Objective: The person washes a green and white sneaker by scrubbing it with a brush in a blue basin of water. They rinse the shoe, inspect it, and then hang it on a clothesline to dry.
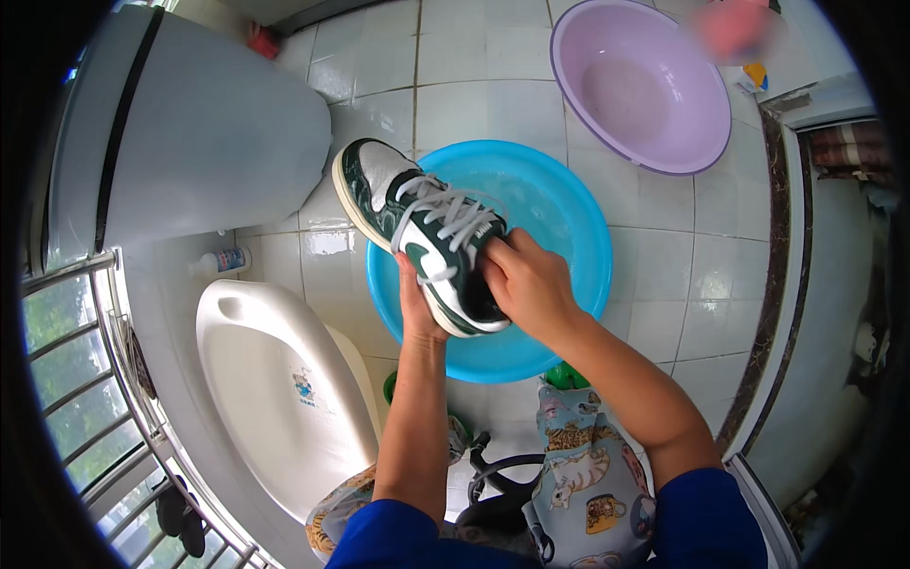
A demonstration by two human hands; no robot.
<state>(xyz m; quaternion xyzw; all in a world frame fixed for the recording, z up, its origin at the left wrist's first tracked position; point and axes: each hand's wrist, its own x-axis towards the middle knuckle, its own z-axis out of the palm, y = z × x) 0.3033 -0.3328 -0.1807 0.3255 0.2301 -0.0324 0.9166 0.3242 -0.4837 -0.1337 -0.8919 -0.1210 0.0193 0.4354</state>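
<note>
A white and dark green sneaker with grey laces is held tilted above a blue plastic basin, its toe up and to the left. My left hand supports the shoe from below and its near side, the thumb lying along the sole edge. At the collar, my right hand has its fingers reaching into the shoe opening; the fingertips are hidden inside. Clear water shows in the basin under the shoe.
A purple basin sits on the tiled floor at the upper right. On the left lean a white baby bathtub and a grey appliance. A white bottle lies between them. Metal window bars run along the left.
</note>
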